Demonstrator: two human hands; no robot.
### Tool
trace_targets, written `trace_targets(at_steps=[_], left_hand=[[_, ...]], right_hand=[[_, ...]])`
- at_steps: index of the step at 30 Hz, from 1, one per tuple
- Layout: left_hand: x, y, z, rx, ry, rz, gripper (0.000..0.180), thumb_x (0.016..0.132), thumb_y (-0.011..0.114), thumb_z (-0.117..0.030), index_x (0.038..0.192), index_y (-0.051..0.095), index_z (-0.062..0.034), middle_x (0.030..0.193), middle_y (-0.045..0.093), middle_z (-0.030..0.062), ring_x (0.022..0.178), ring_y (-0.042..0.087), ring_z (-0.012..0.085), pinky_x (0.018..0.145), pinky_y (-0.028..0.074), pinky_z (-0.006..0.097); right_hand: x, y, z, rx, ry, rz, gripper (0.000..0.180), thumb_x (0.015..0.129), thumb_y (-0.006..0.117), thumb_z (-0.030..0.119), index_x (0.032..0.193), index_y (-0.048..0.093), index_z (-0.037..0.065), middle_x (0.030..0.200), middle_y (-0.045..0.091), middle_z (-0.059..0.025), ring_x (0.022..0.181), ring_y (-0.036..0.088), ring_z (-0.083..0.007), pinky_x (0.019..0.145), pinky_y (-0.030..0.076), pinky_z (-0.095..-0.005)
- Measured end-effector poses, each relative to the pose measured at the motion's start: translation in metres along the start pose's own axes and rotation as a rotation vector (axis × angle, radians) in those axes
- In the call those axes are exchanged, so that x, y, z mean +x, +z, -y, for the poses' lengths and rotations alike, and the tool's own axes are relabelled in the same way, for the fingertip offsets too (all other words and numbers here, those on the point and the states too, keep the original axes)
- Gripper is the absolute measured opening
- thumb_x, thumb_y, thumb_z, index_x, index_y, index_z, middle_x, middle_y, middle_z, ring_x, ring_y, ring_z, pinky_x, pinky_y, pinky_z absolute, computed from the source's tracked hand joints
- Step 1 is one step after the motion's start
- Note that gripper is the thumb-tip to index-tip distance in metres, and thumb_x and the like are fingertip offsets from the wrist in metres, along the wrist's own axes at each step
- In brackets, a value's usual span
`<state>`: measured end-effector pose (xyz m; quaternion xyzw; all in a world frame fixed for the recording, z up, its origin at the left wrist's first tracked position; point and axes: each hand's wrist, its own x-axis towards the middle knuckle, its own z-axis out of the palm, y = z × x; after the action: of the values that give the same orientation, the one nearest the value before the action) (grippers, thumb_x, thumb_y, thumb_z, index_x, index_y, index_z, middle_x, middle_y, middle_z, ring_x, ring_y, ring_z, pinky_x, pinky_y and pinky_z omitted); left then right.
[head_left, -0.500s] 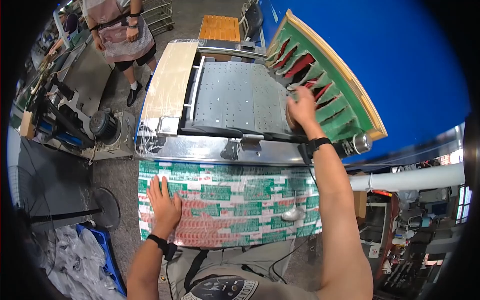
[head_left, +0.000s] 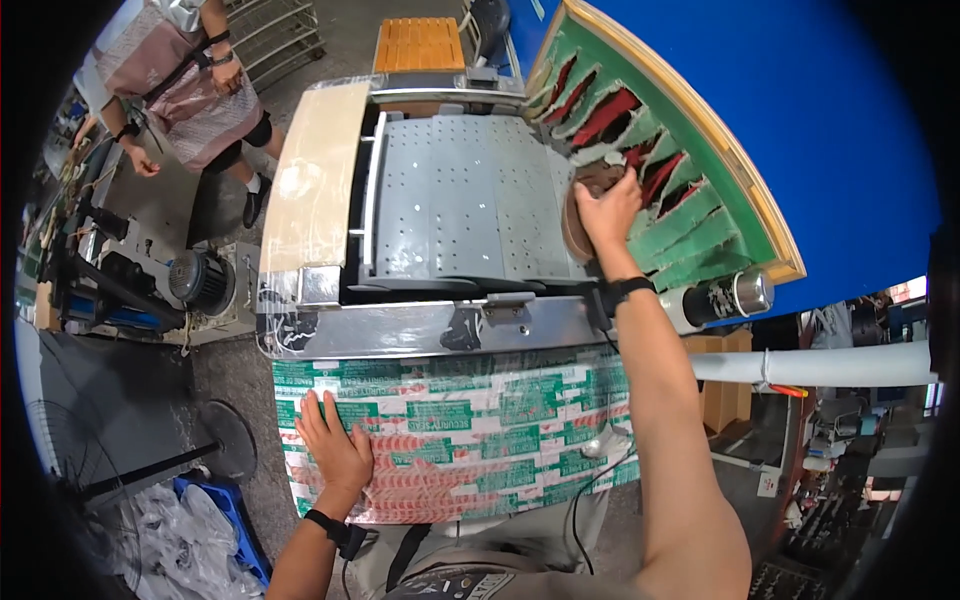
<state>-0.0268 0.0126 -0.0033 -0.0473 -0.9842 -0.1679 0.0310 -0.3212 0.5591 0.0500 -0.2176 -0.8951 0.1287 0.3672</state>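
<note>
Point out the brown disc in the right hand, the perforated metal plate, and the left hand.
Brown disc [head_left: 577,215], head view, its left edge.
Metal plate [head_left: 460,195], head view, its middle.
Left hand [head_left: 335,447], head view, its back.

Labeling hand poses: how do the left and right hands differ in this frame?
The left hand lies flat, fingers spread, on the green-and-red taped surface close to the body. The right hand reaches far forward and grips a brown piece at the perforated metal plate. Both wrists carry dark bands.

Left of the grey perforated machine bed [head_left: 470,195] stands a person in an apron [head_left: 180,80]; an electric motor [head_left: 200,280] sits nearer, an orange crate [head_left: 418,45] beyond
</note>
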Motion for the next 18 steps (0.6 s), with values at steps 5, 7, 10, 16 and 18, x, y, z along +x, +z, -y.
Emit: trace_targets(at_steps=[5,7,10,16,18], left_hand=[[-0.010,0.001,0.007,0.024,-0.011,-0.029,0.081,0.095,0.062,-0.023,0.166,0.034,0.0028,0.173,0.028,0.0323,0.161,0.022,0.0535,0.130,0.010,0.070],[-0.007,0.003,0.003,0.005,-0.008,-0.019,0.081,0.095,0.062,-0.024,0.167,0.034,0.0021,0.173,0.028,0.0319,0.161,0.022,0.0532,0.131,0.010,0.070],[-0.008,0.002,-0.002,-0.040,-0.015,-0.015,0.080,0.096,0.062,-0.024,0.167,0.035,0.0003,0.173,0.028,0.0306,0.162,0.022,0.0518,0.131,0.011,0.069],[-0.010,-0.005,0.004,-0.013,-0.041,-0.028,0.081,0.096,0.064,-0.023,0.167,0.035,-0.0004,0.174,0.028,0.0297,0.162,0.023,0.0511,0.131,0.011,0.068],[-0.007,0.001,0.001,-0.023,-0.022,-0.036,0.081,0.096,0.064,-0.023,0.167,0.035,-0.0005,0.174,0.028,0.0296,0.162,0.023,0.0509,0.131,0.011,0.068]], right_hand=[[0.001,-0.006,0.050,0.130,0.323,0.195,0.111,0.078,0.095,0.040,0.163,0.033,0.004,0.150,0.054,-0.0320,0.130,0.062,-0.0516,0.111,0.051,-0.0568],[0.012,-0.008,0.022,0.111,0.375,0.216,0.111,0.077,0.095,0.041,0.162,0.034,0.005,0.150,0.057,-0.0301,0.127,0.065,-0.0488,0.108,0.054,-0.0568],[0.017,-0.022,-0.008,0.406,0.348,0.264,0.091,0.081,0.094,0.042,0.153,0.051,0.005,0.140,0.068,-0.0230,0.123,0.070,-0.0371,0.105,0.057,-0.0509],[-0.071,-0.219,0.091,1.375,0.915,0.682,0.066,0.103,0.070,0.052,0.151,0.063,0.007,0.136,0.075,-0.0078,0.116,0.074,-0.0197,0.103,0.058,-0.0338],[-0.128,-0.233,0.077,1.463,0.651,0.610,0.070,0.100,0.075,0.042,0.156,0.056,0.005,0.147,0.068,-0.0067,0.130,0.067,-0.0229,0.114,0.053,-0.0403]])
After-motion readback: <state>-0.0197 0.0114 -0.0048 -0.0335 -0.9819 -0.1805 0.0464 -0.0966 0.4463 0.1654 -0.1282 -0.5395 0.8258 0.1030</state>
